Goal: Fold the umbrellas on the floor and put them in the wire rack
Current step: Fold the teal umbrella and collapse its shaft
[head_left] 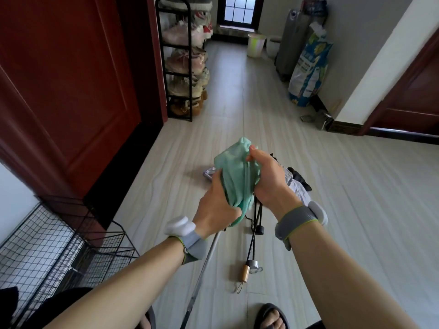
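A person standing in a tiled hallway grips the bunched canopy of a green umbrella (237,176) with both hands. The left hand (217,207) is clenched around the lower part of the fabric, near where the cloth gathers to a point, and the right hand (267,179) clasps the upper right side, its fingers (251,151) pinching the fabric's top edge. The umbrella's silver shaft (204,264) runs down from under the left hand toward the person's feet.

Below and behind the hands, more umbrellas (298,184) lie on the floor (356,210), a silver and black canopy showing just right of the right wrist and a patch of lilac fabric (209,173) just left of the left hand's knuckles. Their dark shafts (255,229) reach back between the two wrists, ending in a wooden handle (245,274) and a grey handle (253,265) on the tiles.

The wire rack (54,248), black mesh, stands against the wall well to the left of the left forearm, beside a red door (66,91). Both wrists wear grey bands (298,222). A sandalled foot (272,317) shows under the right forearm. Far ahead of the hands, a shoe rack (183,60) stands against the left wall.
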